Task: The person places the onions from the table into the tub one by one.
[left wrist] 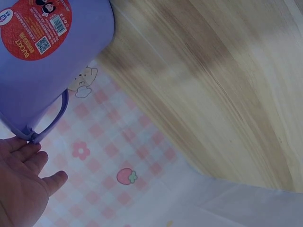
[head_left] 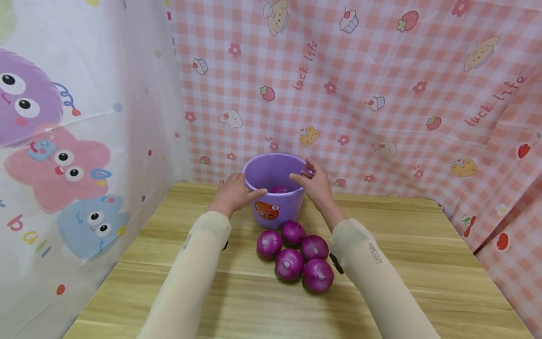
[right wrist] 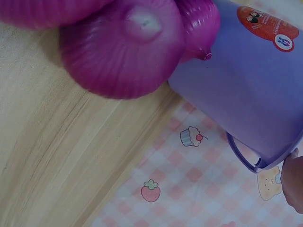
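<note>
A purple plastic bucket (head_left: 277,207) with a red label stands upright on the table, and a purple onion (head_left: 278,189) shows low inside it. My left hand (head_left: 232,193) holds the bucket's rim at the left, its thumb along the front edge. In the left wrist view its fingers (left wrist: 29,153) touch the rim beside the handle joint. At the right my right hand (head_left: 315,183) holds the rim, thumb over the opening, other fingers at the outer side; the right wrist view shows only part of it. Several purple onions (head_left: 289,265) lie clustered in front of the bucket, between my forearms.
The wood-grain table (head_left: 406,263) runs back to a pink checked cloth (head_left: 360,70) close behind the bucket. A white cartoon-printed cloth (head_left: 139,94) hangs along the left side. The bucket's handle (left wrist: 57,116) hangs down its far side.
</note>
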Motion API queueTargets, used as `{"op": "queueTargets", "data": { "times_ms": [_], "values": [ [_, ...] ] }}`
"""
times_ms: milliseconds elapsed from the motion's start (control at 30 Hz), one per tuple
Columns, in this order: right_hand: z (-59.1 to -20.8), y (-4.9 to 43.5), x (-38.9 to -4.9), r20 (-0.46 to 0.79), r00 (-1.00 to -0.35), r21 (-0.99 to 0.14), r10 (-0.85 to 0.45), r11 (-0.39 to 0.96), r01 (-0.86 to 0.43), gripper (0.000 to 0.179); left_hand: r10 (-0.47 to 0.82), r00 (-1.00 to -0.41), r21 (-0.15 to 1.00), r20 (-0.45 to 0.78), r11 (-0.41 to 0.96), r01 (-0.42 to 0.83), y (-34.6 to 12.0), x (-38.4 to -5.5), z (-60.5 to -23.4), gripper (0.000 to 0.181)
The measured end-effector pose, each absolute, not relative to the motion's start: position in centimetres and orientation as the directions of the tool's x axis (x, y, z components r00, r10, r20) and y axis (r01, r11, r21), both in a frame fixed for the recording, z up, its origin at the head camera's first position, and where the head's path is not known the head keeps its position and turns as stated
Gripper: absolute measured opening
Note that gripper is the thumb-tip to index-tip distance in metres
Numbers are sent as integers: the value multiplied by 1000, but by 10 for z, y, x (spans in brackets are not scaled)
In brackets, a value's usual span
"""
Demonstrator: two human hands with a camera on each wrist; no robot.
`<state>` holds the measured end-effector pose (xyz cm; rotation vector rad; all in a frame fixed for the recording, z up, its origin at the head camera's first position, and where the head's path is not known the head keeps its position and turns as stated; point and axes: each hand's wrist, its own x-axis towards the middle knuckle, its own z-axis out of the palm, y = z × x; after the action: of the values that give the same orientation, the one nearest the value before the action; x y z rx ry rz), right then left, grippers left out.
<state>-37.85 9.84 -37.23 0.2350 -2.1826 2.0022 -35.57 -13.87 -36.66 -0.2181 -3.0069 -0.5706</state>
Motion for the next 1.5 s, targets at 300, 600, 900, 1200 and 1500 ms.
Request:
{"op": "queueTargets", "data": {
  "times_ms": [300, 600, 900, 1200, 1500],
  "values": [
    [-373, 100, -378, 241, -970, -966, 5, 93, -240, 75, 128, -987, 359, 94, 921, 153, -139, -355, -366, 103],
    [-372, 107, -371, 215, -977, -972, 5, 102, -214, 72, 127, -987, 359, 103, 920, 156, -141, -356, -366, 101],
    [-381, 124, -367, 221, -975, -973, -6, 62, -221, 66, 119, -987, 365, 104, 919, 150, -143, -358, -368, 98],
    [-396, 145, -360, 232, -971, -965, -60, 110, -237, 66, 130, -987, 361, 99, 919, 157, -142, -357, -367, 99],
    [-421, 164, -339, 206, -962, -957, -177, 171, -236, 64, 137, -986, 365, 94, 917, 162, -139, -355, -365, 99]
  ]
}}
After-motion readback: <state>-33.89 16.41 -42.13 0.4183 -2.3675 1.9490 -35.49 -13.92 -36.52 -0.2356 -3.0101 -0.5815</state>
